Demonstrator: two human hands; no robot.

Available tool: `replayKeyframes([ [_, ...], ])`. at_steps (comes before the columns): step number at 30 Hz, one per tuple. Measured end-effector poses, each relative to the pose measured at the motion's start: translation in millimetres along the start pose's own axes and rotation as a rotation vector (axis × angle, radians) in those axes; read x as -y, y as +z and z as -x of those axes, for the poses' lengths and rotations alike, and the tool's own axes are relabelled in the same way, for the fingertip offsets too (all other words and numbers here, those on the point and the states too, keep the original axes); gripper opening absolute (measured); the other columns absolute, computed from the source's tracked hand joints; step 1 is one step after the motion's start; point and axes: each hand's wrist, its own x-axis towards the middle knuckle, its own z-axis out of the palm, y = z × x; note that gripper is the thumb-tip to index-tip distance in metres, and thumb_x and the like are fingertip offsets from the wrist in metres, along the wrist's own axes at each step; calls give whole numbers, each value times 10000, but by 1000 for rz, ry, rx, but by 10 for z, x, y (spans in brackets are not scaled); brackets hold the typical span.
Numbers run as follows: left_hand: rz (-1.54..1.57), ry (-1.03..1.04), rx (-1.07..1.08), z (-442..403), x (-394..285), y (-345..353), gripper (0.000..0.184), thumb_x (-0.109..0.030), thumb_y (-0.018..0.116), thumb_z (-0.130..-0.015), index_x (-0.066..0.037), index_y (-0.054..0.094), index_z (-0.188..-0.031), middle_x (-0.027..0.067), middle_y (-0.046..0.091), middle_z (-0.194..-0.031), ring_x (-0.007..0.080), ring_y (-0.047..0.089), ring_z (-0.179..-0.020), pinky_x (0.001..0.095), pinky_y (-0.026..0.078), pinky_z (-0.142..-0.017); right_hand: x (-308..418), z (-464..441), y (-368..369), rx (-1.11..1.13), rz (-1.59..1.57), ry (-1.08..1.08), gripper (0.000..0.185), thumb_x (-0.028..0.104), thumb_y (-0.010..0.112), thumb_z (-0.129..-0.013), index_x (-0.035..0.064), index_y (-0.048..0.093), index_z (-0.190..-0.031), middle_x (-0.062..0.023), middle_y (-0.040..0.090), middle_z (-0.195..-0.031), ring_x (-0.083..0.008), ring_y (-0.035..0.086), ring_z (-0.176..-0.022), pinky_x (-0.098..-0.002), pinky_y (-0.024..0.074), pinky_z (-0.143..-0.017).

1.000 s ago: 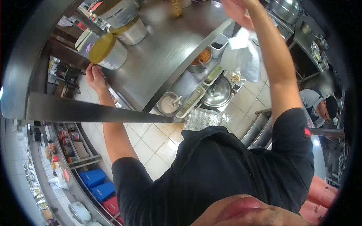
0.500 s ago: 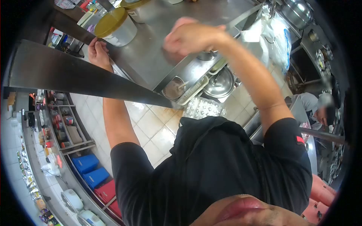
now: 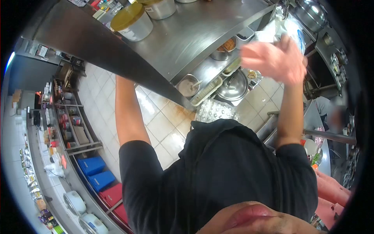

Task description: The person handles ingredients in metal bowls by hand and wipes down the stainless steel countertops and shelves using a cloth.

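My right hand [image 3: 274, 60] is raised at the right, blurred by motion, its fingers stretched out and nothing seen in them. It appears in front of a white plastic bag [image 3: 278, 23], beyond the end of the steel shelf [image 3: 187, 39]. A dark steel post [image 3: 105, 48] crosses my left arm [image 3: 130, 113] and hides nearly all of my left hand, so its fingers do not show. Near that side of the shelf stands a white tub with a yellow lid [image 3: 134, 25], beside a second such tub [image 3: 161, 9].
Below the shelf are a pot with a spoon [image 3: 187, 86], a pale perforated basket [image 3: 208, 91], a steel bowl [image 3: 232, 86] and metal containers of food [image 3: 230, 45]. Blue bins [image 3: 91, 165] stand at left. A person [image 3: 325, 109] is at the far right.
My right hand has swung from over the shelf out to the right. My left hand has gone behind the post. The view has shifted, moving the post and tubs within it.
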Motion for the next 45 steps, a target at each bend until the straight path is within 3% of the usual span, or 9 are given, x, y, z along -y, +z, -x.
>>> replayKeyframes([
  [5, 75, 21, -25, -18, 101, -16, 200, -75, 479, -926, 24, 551, -1085, 79, 618, -780, 97, 508, -605, 228, 418, -564, -2134, 911, -31, -107, 136, 545, 159, 136, 585, -852, 3, 637, -922, -32, 610, -803, -98, 516, -582, -236, 420, -516],
  [7, -6, -30, -41, 58, -43, -6, 211, -82, 487, -923, 32, 538, -1094, 89, 624, -811, 124, 545, -659, 248, 440, -599, -2009, 1147, 596, -712, -224, 715, 127, 106, 601, -839, 9, 641, -910, -22, 610, -781, -99, 510, -584, -245, 423, -533],
  [14, -279, 189, -220, 595, 152, -241, 307, -126, 504, -926, 48, 459, -1175, 151, 582, -1068, 196, 581, -873, 278, 482, -802, -2990, 2145, 704, -663, -255, 734, 134, 125, 563, -870, 16, 617, -927, -31, 622, -816, -125, 573, -705, -243, 447, -620],
  [16, 40, 48, -204, 1174, 822, -556, 281, -167, 539, -915, 5, 508, -1134, 131, 586, -1023, 194, 578, -889, 302, 476, -816, -2888, 2283, 714, -586, -400, 687, 134, 128, 553, -876, 22, 618, -925, -27, 614, -814, -128, 564, -709, -241, 438, -642],
  [20, -121, -389, 115, 2382, 677, -495, 251, -247, 606, -886, -49, 587, -1038, 55, 594, -852, 156, 570, -817, 301, 453, -751, -2873, 2419, 680, -657, -246, 940, 165, 168, 577, -886, 18, 614, -947, -55, 635, -903, -162, 597, -778, -271, 472, -743],
  [27, -83, -1001, 370, 2950, 748, -247, 223, -223, 712, -807, -63, 601, -917, 1, 578, -734, 98, 542, -660, 244, 432, -623, -2664, 1766, 601, -479, -433, 608, 230, 220, 572, -920, 12, 598, -1015, -48, 624, -847, -123, 597, -731, -258, 483, -654],
  [38, 7, -971, 360, 2831, 884, -269, 105, -103, 674, -742, -56, 596, -794, 24, 581, -704, 119, 554, -658, 266, 436, -620, -1080, -532, 1185, -259, -433, 67, 347, 188, 587, -907, 2, 541, -1198, -44, 596, -1090, -129, 568, -991, -283, 456, -869],
  [43, 147, -887, 185, 2883, 964, -420, 71, -91, 629, -773, -39, 581, -780, 37, 573, -711, 134, 552, -659, 282, 440, -613, -1686, -999, 1527, -195, 623, 66, 614, 256, 633, -789, -14, 443, -1306, -224, 483, -1314, -317, 464, -1227, -361, 357, -1029],
  [45, 180, -910, 158, 2824, 737, -455, 62, -90, 603, -799, -41, 574, -775, 38, 573, -717, 136, 553, -663, 282, 439, -611, -2369, -1153, 1685, -73, 905, -135, 625, 249, 630, -762, 8, 447, -1309, -196, 442, -1364, -325, 392, -1283, -393, 320, -1056],
])
